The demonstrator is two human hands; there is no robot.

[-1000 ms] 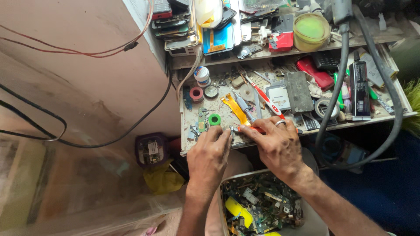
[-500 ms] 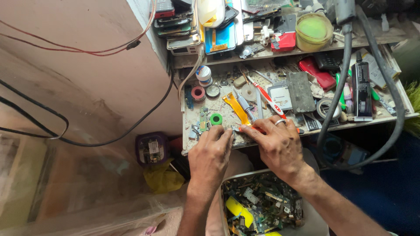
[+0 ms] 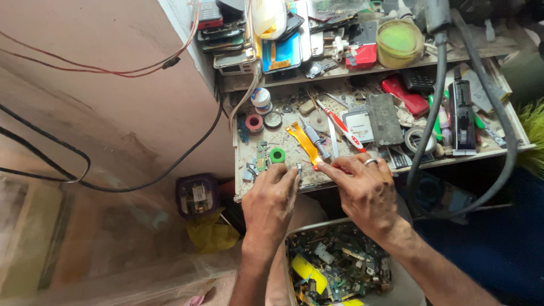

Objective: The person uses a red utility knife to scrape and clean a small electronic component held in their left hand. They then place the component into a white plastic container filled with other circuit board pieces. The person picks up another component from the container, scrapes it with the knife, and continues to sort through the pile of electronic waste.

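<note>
Head view: 2 hands, left hand [image 3: 271, 199] pinching 1 small metal part [image 3: 298, 169], right hand [image 3: 362, 192] grip unclear, beside 1 green ring [image 3: 277, 155]

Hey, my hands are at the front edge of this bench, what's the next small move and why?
Probably steady the small metal part with the left hand before working it; the right hand pinches a red-tipped tool just beside it, near the bench edge.

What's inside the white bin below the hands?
The white bin holds a heap of green circuit boards and yellow scraps. The right hand and forearm cover its right side; the bottom is buried.
</note>
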